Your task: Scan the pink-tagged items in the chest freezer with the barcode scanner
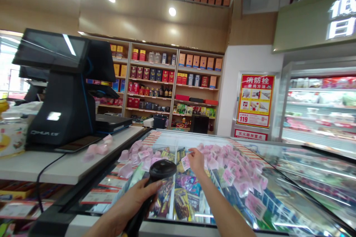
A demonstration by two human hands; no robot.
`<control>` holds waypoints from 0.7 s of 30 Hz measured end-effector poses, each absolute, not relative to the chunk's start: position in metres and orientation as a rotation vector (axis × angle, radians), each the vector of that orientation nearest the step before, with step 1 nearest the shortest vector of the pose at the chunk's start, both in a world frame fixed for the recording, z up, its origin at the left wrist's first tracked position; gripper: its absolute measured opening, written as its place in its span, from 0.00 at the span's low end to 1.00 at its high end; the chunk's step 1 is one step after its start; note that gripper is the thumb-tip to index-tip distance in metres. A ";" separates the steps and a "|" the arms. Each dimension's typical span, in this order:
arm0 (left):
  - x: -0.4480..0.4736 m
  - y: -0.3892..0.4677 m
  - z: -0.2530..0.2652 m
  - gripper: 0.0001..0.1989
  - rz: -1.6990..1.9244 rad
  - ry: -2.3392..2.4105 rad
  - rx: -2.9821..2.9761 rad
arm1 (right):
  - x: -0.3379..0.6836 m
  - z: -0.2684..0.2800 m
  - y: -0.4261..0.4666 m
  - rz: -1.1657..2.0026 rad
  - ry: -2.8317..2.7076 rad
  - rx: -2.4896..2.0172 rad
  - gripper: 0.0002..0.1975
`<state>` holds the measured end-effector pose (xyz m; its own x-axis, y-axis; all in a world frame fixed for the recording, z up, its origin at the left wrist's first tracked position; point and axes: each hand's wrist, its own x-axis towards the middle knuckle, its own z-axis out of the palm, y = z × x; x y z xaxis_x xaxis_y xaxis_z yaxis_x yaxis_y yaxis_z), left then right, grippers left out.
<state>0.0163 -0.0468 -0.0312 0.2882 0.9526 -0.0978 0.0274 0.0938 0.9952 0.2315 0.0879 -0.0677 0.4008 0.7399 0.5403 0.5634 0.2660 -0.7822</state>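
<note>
My left hand is wrapped around the handle of a black barcode scanner, whose head points forward over the glass. Ahead of it, the fingers of my right hand are pinched on a small pink packet with a barcode label. To the right of that hand lies a large spread of similar pink packets, several showing barcode labels. A smaller group of pink packets lies to the left, beyond the scanner. All of these rest on the glass top of a freezer with bagged goods visible beneath.
A black checkout terminal stands on the white counter at left, beside two or so pink packets. A cable hangs over the counter edge. Behind are shelves of boxed goods and, at right, a lit display fridge.
</note>
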 end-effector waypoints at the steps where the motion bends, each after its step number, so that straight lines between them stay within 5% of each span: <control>1: 0.013 -0.046 -0.031 0.20 0.940 1.087 1.251 | 0.227 -0.072 0.090 0.167 -1.253 -1.451 0.11; 21: -0.022 -0.048 -0.027 0.19 1.078 1.191 1.154 | 0.126 -0.100 0.126 0.218 -1.714 -1.407 0.21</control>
